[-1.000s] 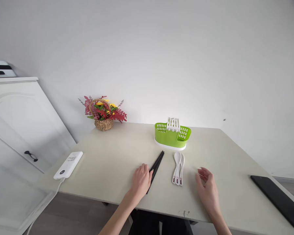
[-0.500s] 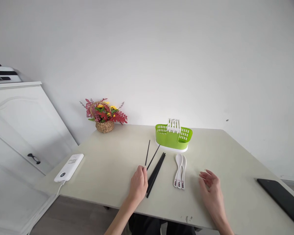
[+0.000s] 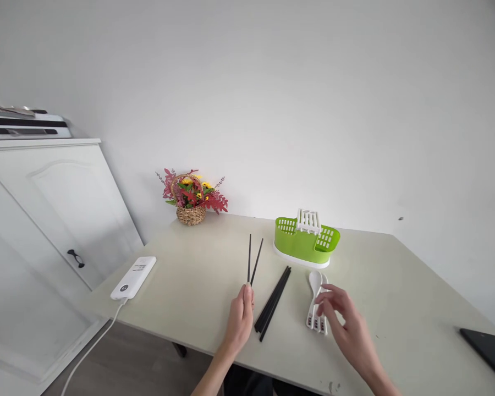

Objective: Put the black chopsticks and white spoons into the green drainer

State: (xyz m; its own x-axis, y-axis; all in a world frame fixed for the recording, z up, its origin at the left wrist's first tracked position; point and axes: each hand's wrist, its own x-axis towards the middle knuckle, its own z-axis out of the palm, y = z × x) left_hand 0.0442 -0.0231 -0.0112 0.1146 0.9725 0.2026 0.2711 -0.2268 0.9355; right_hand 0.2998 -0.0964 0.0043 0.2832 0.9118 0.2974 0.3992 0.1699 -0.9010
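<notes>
Two black chopsticks (image 3: 252, 261) point up and away from my left hand (image 3: 241, 316), which is closed round their lower ends. Just right of that hand, a bundle of black chopsticks (image 3: 273, 303) lies slanted on the table. White spoons (image 3: 314, 283) with printed handles lie side by side further right, partly covered by my right hand (image 3: 346, 324). That hand hovers over them with its fingers bent and apart, nothing seen in it. A green utensil holder (image 3: 297, 246) with a white slatted top and white base stands behind the spoons.
A wicker basket of artificial flowers (image 3: 191, 214) stands at the back left of the table (image 3: 214, 247). A white power bank (image 3: 134, 278) with a cable lies at the left edge, a black phone-like slab (image 3: 489, 352) at the right. A white cabinet (image 3: 74, 203) adjoins the left side.
My left hand has picked two chopsticks from the bundle and raised them upright. My right hand has moved left over the spoons. The view has turned slightly left.
</notes>
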